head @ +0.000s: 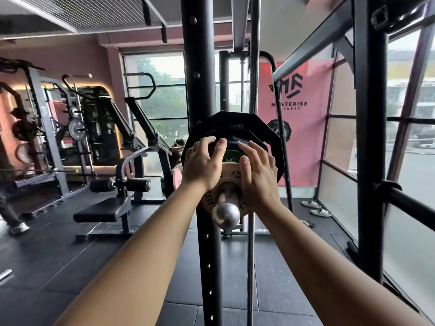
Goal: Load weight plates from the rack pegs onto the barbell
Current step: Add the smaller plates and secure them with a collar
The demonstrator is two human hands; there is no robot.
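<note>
Left hand (203, 162) fingers hook the small black plate's (231, 149) top rim; right hand (257, 176) fingers lie nearly straight on its side. Chrome shaft (226, 212) points back between both wrists.

Left hand (202, 165) and right hand (259, 180) are seen bare; both forearms (146, 243) are left uncovered to the frame's lower edge.

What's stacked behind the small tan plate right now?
Behind the tan plate sits a green-faced plate, then larger black plates, all on the chrome shaft. The left hand and right hand cover the stack's sides, so the exact plate count is hidden.
</note>
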